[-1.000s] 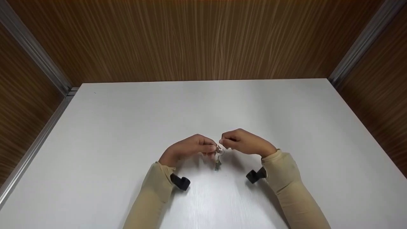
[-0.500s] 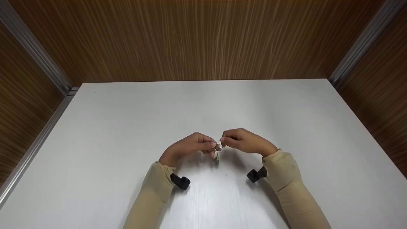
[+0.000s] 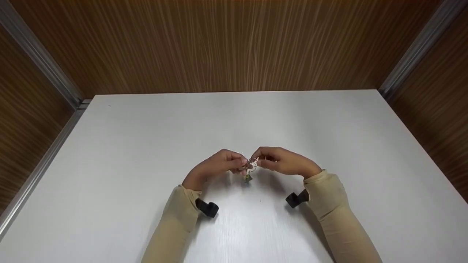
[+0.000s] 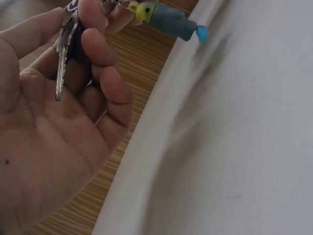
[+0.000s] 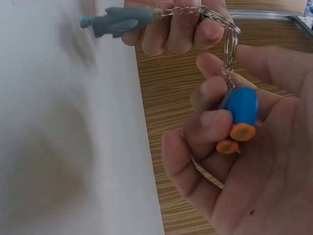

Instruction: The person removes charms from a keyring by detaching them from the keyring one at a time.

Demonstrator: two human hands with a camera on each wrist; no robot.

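Over the white table (image 3: pixel 146 146) both hands meet on one keyring (image 3: pixel 252 164). My left hand (image 3: pixel 241 167) pinches a silver key (image 4: pixel 61 58) between thumb and curled fingers (image 4: pixel 105 63). My right hand (image 3: pixel 261 162) curls its fingers round a blue charm with orange feet (image 5: pixel 240 110), which hangs from the metal ring (image 5: pixel 230 41). A short chain (image 5: pixel 181 11) runs from the ring to a grey fish-shaped charm (image 5: pixel 120 20) with a yellow-green end (image 4: pixel 143 11) and a blue tip. That charm dangles below the hands (image 3: pixel 248 178), just above the table.
Brown wood-grain walls (image 3: pixel 234 44) with metal corner strips (image 3: pixel 40 58) close the table in at the back and both sides. A black wrist camera mount sits on each beige sleeve (image 3: pixel 207 208) (image 3: pixel 297 199).
Both hands have drawn a little closer together and lifted slightly away from me. The dangling charm has risen with them, further off the table.
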